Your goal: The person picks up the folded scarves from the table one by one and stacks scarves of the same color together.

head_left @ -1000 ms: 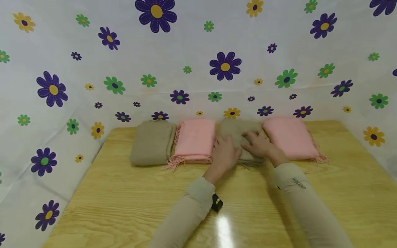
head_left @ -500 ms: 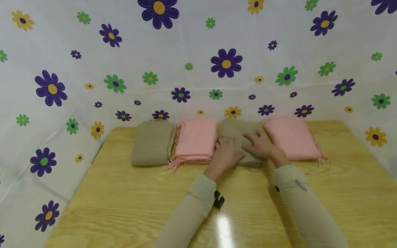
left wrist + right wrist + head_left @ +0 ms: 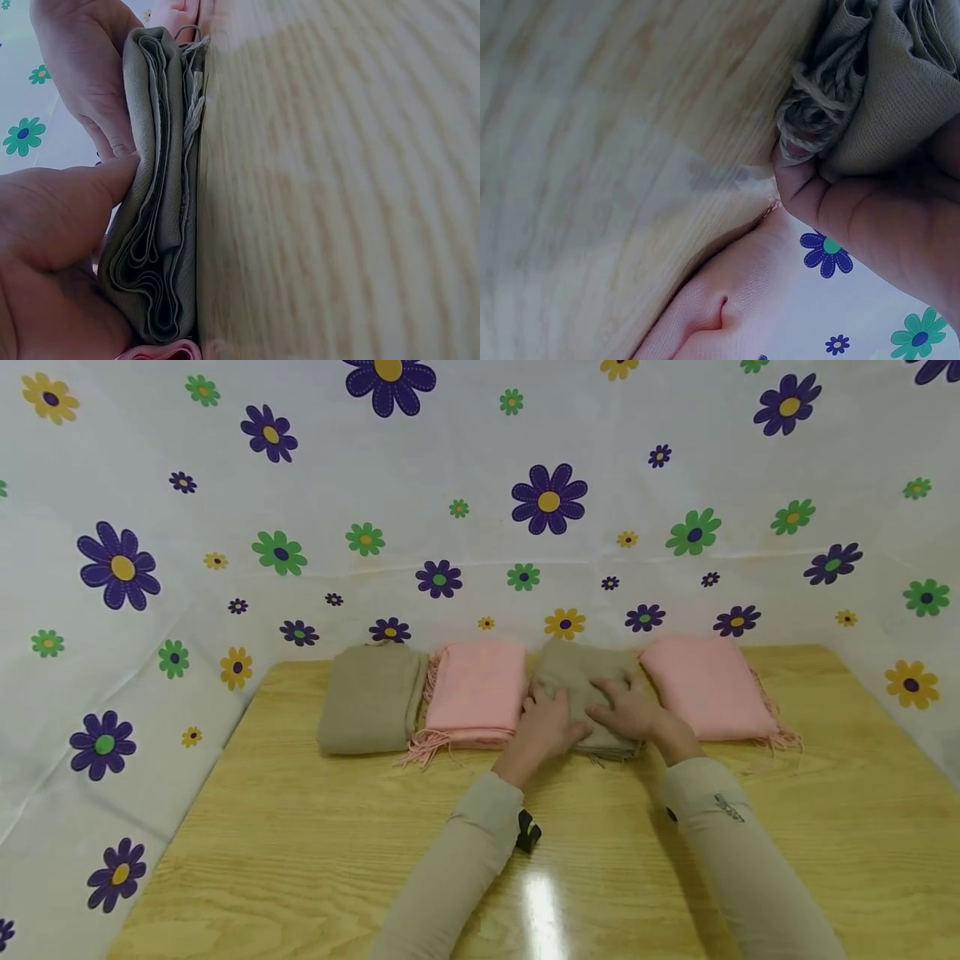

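Note:
A folded khaki scarf (image 3: 573,664) lies on the table between two pink ones. My left hand (image 3: 546,731) rests on its left edge, fingers bent slightly along that side; in the left wrist view the thumb (image 3: 109,180) presses on its top. Across the right part lies my right hand (image 3: 632,710), fingers spread over the cloth. In the right wrist view one finger (image 3: 810,187) of that hand touches the right side beside the fringe (image 3: 821,105). The scarf's layered folds show from the front in the left wrist view, flat on the table.
A folded pink scarf (image 3: 480,685) with fringe sits close on the left, and another khaki scarf (image 3: 371,697) beyond it. At the right lies a second pink scarf (image 3: 705,689). Behind the wooden table (image 3: 322,843) hangs a flowered white cloth (image 3: 420,468).
The head view has tilted down slightly. Both hands stay on the khaki scarf with only small finger shifts; the scarves keep their places.

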{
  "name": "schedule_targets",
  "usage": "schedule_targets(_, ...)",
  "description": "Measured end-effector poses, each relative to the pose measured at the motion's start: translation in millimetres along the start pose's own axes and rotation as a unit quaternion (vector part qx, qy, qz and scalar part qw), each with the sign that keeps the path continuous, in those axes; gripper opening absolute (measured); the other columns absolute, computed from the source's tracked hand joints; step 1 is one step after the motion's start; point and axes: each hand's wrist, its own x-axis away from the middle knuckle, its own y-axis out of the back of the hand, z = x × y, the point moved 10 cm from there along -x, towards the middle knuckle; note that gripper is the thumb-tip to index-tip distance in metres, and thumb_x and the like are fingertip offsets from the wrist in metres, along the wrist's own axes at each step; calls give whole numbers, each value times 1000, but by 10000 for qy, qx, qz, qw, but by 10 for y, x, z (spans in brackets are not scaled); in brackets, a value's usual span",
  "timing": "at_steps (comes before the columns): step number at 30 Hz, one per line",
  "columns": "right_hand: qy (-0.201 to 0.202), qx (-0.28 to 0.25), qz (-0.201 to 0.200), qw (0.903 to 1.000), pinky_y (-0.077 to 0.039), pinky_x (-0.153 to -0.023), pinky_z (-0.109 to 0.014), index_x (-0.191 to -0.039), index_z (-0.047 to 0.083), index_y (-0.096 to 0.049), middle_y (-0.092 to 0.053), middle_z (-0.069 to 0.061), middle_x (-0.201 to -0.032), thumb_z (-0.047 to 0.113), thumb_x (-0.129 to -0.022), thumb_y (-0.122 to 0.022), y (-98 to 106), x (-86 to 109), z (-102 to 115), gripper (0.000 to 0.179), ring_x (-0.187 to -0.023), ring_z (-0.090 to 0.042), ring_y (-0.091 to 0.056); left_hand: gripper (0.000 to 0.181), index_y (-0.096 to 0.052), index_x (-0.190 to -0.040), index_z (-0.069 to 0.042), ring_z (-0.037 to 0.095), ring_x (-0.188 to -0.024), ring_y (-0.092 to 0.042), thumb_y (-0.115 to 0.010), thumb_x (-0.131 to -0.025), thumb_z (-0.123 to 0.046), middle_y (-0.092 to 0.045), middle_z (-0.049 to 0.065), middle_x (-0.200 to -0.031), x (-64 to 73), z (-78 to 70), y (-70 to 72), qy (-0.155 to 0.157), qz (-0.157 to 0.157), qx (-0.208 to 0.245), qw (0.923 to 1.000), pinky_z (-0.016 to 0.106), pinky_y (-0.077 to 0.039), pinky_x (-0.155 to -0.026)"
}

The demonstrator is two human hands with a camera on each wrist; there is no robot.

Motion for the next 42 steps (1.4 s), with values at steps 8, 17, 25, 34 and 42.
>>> schedule_targets(8, -272, -125, 362, 9989, -17, -112, -68, -155, 0, -25, 4, -42, -154, 32, -105, -46, -26, -13, -5, 62, -145, -54, 2, 76, -34, -153, -6, 51, -141, -27, -58, -97, -51, -14, 35, -157, -55, 19, 2, 101, 263, 202, 9994, 52, -37, -108)
schedule_targets(17, -422, -126, 575, 9974, -21, -111, -67, -157, 2, -20, 10, -42, -153, 32, -106, -43, -9, -61, -44, 63, -145, -54, 4, 76, -31, -155, -7, 49, -145, -18, -57, -98, -49, -10, 32, -160, -136, -1, 2, 162, 542, 237, 9981, 53, -33, -112)
schedule_targets(25, -373, 7, 611, 9974, -26, -109, -66, -156, 1, -21, 9, -44, -151, 33, -107, -41, 19, -156, -101, 62, -140, -58, -16, 72, -33, -154, -7, 52, -145, -17, -58, -98, -46, -9, 34, -159, -272, -15, -4, 192, 684, 226, 9972, 55, -31, -112)
schedule_targets(34, -322, 24, 549, 9980, -32, -107, -64, -155, -2, -21, 10, -46, -149, 32, -107, -40, 9, -179, -106, 62, -132, -59, -33, 75, -31, -155, -6, 51, -145, -16, -58, -98, -46, -9, 34, -159, -288, -17, 3, 172, 746, 181, 9969, 54, -28, -115)
schedule_targets(42, -330, 162, 457, 9983, -34, -104, -65, -155, -2, -21, 8, -48, -147, 32, -107, -39, 7, -157, -87, 61, -126, -62, -39, 76, -29, -156, -8, 50, -146, -17, -57, -98, -49, -9, 32, -160, -282, -20, 14, 90, 784, 50, 9969, 52, -26, -116)
